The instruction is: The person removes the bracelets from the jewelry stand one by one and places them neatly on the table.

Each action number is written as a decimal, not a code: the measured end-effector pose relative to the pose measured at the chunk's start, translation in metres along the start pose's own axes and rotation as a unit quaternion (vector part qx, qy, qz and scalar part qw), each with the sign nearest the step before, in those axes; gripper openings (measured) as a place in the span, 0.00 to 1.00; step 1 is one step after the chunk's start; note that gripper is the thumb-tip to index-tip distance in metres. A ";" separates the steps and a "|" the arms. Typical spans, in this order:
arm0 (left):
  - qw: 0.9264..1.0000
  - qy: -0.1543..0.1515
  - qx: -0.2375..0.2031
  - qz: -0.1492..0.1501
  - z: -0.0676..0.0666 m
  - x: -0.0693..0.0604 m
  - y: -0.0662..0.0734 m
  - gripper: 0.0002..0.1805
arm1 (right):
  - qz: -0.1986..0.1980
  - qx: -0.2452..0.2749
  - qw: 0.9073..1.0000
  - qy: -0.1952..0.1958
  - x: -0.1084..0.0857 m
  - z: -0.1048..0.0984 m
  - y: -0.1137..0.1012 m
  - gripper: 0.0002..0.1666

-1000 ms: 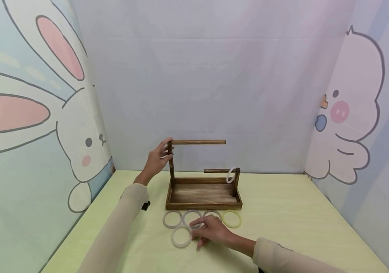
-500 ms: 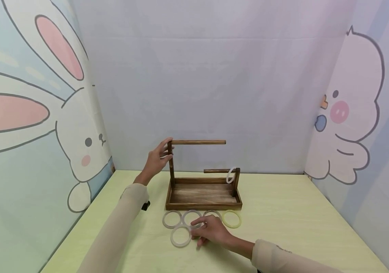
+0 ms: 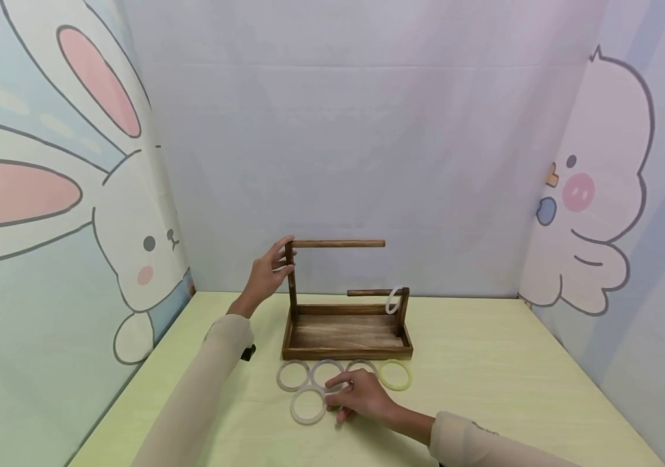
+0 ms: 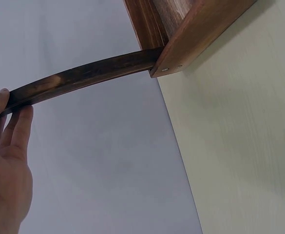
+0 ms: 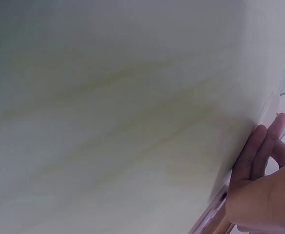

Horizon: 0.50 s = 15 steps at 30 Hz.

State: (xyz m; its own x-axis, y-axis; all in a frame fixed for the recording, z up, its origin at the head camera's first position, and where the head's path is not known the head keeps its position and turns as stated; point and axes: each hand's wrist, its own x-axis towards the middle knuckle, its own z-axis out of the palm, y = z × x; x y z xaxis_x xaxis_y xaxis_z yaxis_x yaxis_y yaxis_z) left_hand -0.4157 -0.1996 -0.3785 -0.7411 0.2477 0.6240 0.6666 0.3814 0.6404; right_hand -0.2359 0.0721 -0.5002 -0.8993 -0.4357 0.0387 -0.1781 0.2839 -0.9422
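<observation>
My left hand (image 3: 269, 272) grips the top of the tall left post of a dark wooden bangle stand (image 3: 347, 354), fingers behind it and thumb in front. The left wrist view shows this hand (image 4: 8, 170) around the post (image 4: 84, 80). My right hand (image 3: 364, 395) is low over the table, its fingertips at the right edge of a whitish bangle (image 3: 293, 406) lying flat. In the right wrist view the fingers of this hand (image 5: 264, 180) are fairly straight; the bangle is not visible there. Another white bangle (image 3: 388, 305) hangs on the stand's lower bar.
Behind the front bangle lies a row: a greyish bangle (image 3: 279, 376), a pale lilac one (image 3: 315, 371), a grey one (image 3: 361, 362) partly hidden by my right hand, and a yellow one (image 3: 408, 376). The stand's tray is just beyond. A printed curtain surrounds the pale yellow table (image 3: 472, 363).
Both hands keep their places. The whole head view has shifted very slightly to the left; the bangles and the stand stay put.
</observation>
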 end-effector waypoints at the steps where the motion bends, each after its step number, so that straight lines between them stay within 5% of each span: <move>1: 1.000 0.000 0.000 0.000 0.000 0.000 0.000 0.44 | 0.000 0.000 1.000 0.000 0.000 0.000 0.000 0.16; 15: 1.000 -0.002 -0.009 0.002 -0.001 -0.002 0.005 0.43 | 0.001 -0.003 1.000 0.004 0.000 0.001 0.001 0.16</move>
State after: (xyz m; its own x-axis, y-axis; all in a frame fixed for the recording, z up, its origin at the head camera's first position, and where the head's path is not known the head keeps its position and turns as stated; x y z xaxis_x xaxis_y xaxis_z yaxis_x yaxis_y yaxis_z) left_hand -0.4113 -0.1991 -0.3758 -0.7394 0.2533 0.6238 0.6703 0.3640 0.6467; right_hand -0.2359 0.0716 -0.5011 -0.9029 -0.4279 0.0398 -0.1788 0.2898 -0.9403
